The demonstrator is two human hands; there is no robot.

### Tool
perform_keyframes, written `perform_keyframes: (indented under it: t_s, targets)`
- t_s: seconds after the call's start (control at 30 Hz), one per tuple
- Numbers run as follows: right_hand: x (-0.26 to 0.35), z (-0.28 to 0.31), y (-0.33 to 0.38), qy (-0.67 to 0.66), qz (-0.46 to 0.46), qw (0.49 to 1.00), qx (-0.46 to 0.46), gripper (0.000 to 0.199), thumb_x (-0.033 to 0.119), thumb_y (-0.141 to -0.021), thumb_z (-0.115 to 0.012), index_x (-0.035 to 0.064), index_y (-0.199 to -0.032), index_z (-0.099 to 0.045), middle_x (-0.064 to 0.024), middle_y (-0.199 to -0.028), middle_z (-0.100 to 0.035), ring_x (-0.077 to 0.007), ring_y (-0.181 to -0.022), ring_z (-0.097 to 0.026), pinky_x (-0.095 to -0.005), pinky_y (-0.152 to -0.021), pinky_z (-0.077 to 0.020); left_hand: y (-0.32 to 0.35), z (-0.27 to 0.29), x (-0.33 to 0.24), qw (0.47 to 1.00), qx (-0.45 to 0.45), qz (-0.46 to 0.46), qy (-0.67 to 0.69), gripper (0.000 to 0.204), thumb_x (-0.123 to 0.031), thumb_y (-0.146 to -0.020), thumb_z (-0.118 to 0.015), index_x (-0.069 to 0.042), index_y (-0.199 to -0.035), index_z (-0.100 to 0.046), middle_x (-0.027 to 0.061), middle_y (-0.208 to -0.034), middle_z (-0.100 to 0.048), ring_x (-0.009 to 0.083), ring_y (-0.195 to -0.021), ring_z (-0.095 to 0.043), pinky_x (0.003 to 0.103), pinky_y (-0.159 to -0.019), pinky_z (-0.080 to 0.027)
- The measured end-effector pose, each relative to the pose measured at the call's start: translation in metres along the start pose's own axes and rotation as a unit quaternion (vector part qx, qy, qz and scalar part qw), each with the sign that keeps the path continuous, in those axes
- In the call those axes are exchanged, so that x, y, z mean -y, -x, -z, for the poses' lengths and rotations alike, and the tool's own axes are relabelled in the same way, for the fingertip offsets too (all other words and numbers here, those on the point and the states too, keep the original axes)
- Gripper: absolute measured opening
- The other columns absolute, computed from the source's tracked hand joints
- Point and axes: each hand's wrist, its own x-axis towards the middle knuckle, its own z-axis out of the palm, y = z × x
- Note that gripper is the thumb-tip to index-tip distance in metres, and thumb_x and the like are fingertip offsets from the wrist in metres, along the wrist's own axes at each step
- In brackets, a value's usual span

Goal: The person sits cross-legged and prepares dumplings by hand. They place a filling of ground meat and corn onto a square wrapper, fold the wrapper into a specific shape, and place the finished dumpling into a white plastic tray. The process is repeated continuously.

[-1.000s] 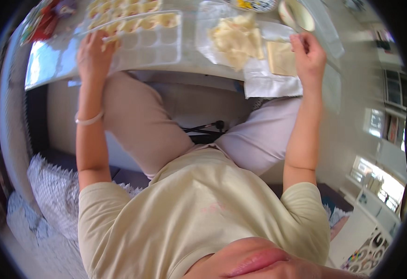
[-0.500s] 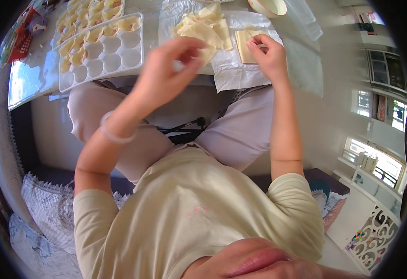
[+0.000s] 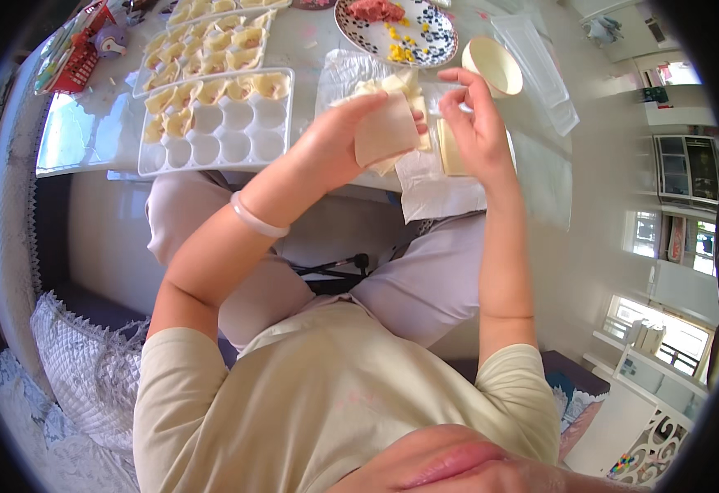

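Note:
A square pale wonton wrapper lies across the palm and fingers of my left hand, with the thumb over its upper edge. My right hand is raised just to its right, fingers apart and holding nothing I can see. Beneath the right hand, a neat stack of wrappers rests on white paper. Behind my left hand sits a loose heap of wrappers, partly hidden. Shaped wontons fill some cups of the nearest white tray; its other cups are bare.
A patterned plate at the far middle carries pink minced meat and yellow corn kernels. To its right stand a cream bowl and a clear plastic tray. A red basket sits far left.
The view has shifted, showing more of the table's far side. My left hand now has a wrapper spread on it; my right hand has come off the stack and its fingers have parted.

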Motion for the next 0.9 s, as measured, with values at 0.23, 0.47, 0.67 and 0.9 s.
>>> perform_keyframes:
  t_s: [0.23, 0.47, 0.67, 0.9]
  targets:
    - [-0.049, -0.013, -0.096, 0.373, 0.101, 0.922, -0.014, 0.021, 0.017, -0.090, -0.051, 0.0184, -0.110, -0.059, -0.0126, -0.090, -0.060, -0.0304, -0.076, -0.061, -0.0396, -0.067, -0.0479, -0.004, 0.020, -0.042, 0.995, -0.072, -0.055, 0.034, 0.040, -0.022, -0.095, -0.039, 0.007, -0.121, -0.046, 0.0209, -0.120, -0.055, 0.0331, -0.112, -0.055, 0.041, -0.098, -0.042]
    - [-0.042, -0.039, -0.126, 0.510, 0.045, 0.859, 0.020, 0.024, 0.018, -0.091, -0.049, 0.0199, -0.111, -0.061, -0.0146, -0.091, -0.061, -0.0339, -0.081, -0.062, -0.0440, -0.070, -0.0497, 0.003, 0.034, -0.048, 0.992, -0.082, -0.069, 0.063, 0.040, -0.022, -0.096, -0.038, 0.007, -0.123, -0.045, 0.0188, -0.120, -0.056, 0.0307, -0.114, -0.054, 0.040, -0.099, -0.041]
    - [-0.039, -0.043, -0.131, 0.538, 0.038, 0.840, 0.056, 0.024, 0.019, -0.090, -0.049, 0.0196, -0.110, -0.063, -0.0132, -0.093, -0.063, -0.0328, -0.083, -0.062, -0.0437, -0.073, -0.0496, 0.005, 0.036, -0.050, 0.990, -0.094, -0.085, 0.056, 0.040, -0.024, -0.096, -0.039, 0.006, -0.122, -0.047, 0.0162, -0.120, -0.056, 0.0283, -0.113, -0.054, 0.038, -0.099, -0.040]
    - [-0.052, -0.030, -0.141, 0.402, 0.055, 0.906, 0.117, 0.031, 0.012, -0.085, -0.051, 0.0162, -0.114, -0.062, -0.0108, -0.095, -0.067, -0.0253, -0.079, -0.065, -0.0361, -0.073, -0.0506, -0.010, 0.044, -0.053, 0.984, -0.113, -0.133, 0.044, 0.037, -0.024, -0.097, -0.039, 0.004, -0.121, -0.048, 0.0158, -0.120, -0.056, 0.0292, -0.114, -0.054, 0.041, -0.099, -0.041]
